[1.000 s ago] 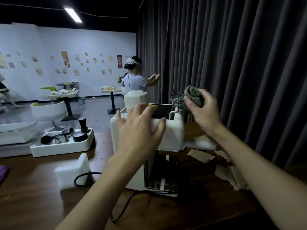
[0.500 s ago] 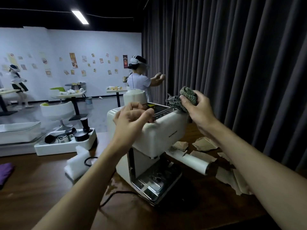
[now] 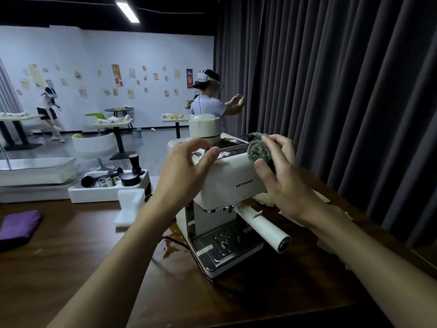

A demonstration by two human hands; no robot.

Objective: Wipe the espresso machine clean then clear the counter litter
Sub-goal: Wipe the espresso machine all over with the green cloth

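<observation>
Right hand [image 3: 287,183] fingers [image 3: 262,170] curled tight round a grey-green cloth [image 3: 259,150], wad pressed to the upper right front corner of the cream espresso machine [image 3: 230,183]. Left hand [image 3: 186,172] fingers [image 3: 209,156] spread and bent, thumb and forefinger apart, resting on the machine's top left edge, gripping nothing. Below both hands, a chrome drip tray [image 3: 224,247] and a white handle [image 3: 264,223] jutting forward-right. Behind the right wrist, scraps of brown paper litter [image 3: 262,198] on the dark wooden counter [image 3: 71,256]. Far left of the left arm, a purple cloth [image 3: 20,224].
</observation>
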